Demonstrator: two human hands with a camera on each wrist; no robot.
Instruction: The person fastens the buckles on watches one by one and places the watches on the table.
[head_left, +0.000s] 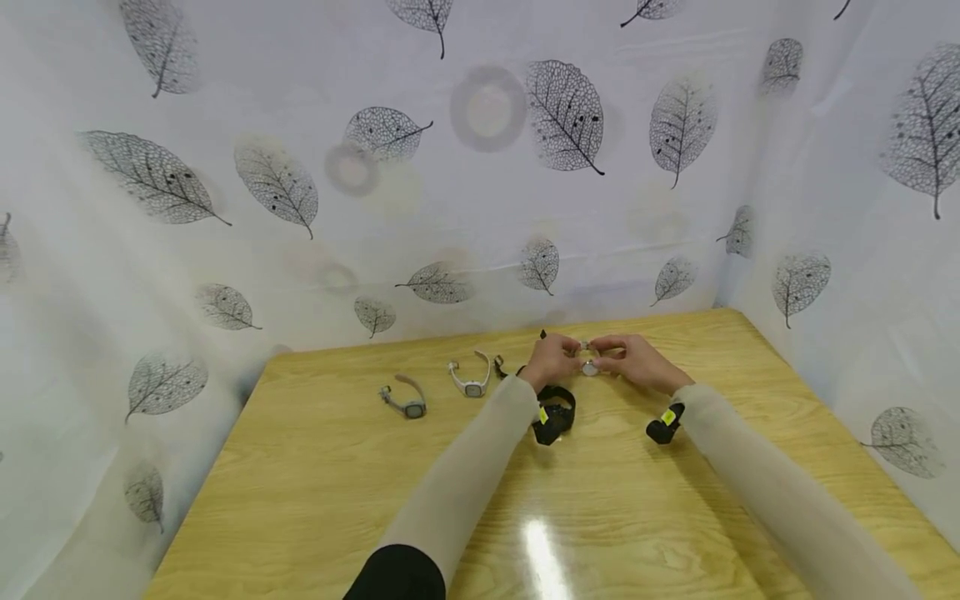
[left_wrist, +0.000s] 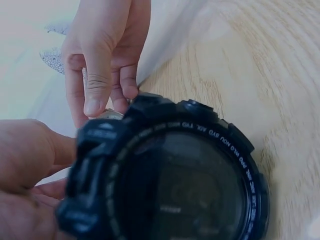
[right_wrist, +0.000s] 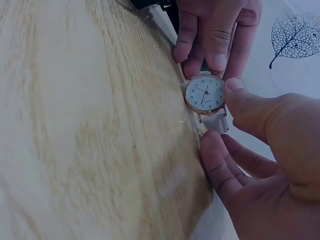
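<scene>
A small analog wristwatch [right_wrist: 205, 93] has a round white dial with a rose-gold rim and a pale strap. In the right wrist view, my right hand [head_left: 637, 362] holds it by thumb at the case edge and fingers at the lower strap. My left hand [head_left: 553, 358] pinches the strap at the opposite side of the case. A chunky black digital watch [left_wrist: 180, 185] fills the front of the left wrist view. In the head view my left wrist covers most of that watch; its buckle end [head_left: 498, 363] shows beside the hand.
Left of the hands, a white digital watch [head_left: 473, 389] and a grey one [head_left: 414, 410] lie with straps curved upward on the wooden table [head_left: 315, 475]. Black cameras hang at the left wrist [head_left: 551, 427] and right wrist [head_left: 663, 428]. A leaf-printed curtain [head_left: 465, 208] stands behind.
</scene>
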